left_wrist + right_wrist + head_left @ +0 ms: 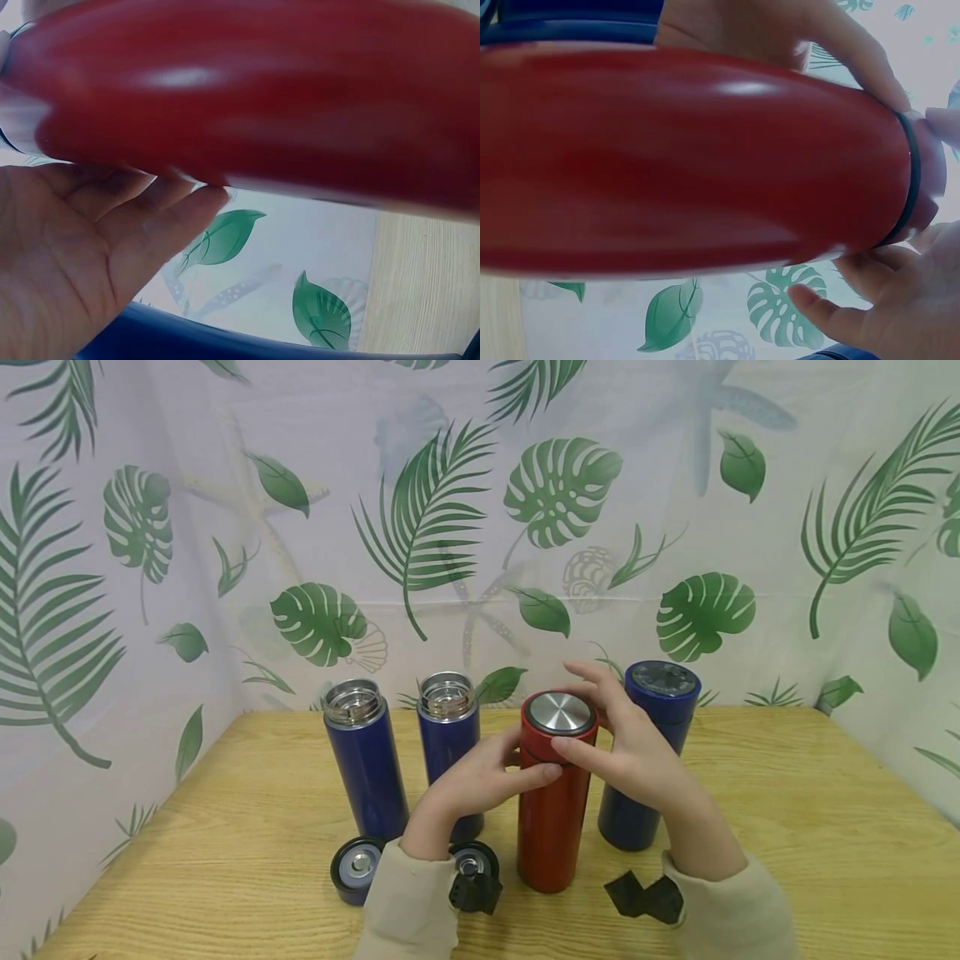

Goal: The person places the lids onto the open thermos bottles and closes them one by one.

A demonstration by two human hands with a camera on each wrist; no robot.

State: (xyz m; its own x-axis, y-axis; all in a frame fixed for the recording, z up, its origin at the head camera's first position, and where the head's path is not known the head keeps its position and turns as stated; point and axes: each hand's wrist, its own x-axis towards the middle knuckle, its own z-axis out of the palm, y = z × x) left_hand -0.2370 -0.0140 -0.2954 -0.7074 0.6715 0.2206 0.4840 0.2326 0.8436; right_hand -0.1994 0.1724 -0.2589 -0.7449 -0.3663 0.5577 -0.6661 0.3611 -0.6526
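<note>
A red thermos (551, 835) with a brushed-metal disc on its lid (561, 713) stands upright on the table between both hands. My left hand (483, 774) grips its upper body from the left, the thumb lying across the front just below the lid seam. In the left wrist view, that hand's fingers (165, 217) reach along the far side of the red wall. From the right, my right hand (637, 752) holds the lid, its thumb on the front and its fingers behind. The right wrist view shows the dark seam ring (909, 180) between lid and body.
Two lidless blue thermoses (367, 777) (450, 735) stand to the left, steel necks showing. Upturned lids (360, 864) (480, 857) lie before them, one partly behind the left wrist's black strap. A capped blue thermos (630, 814) stands behind the right hand. A leaf-print cloth (450, 635) hangs behind the table.
</note>
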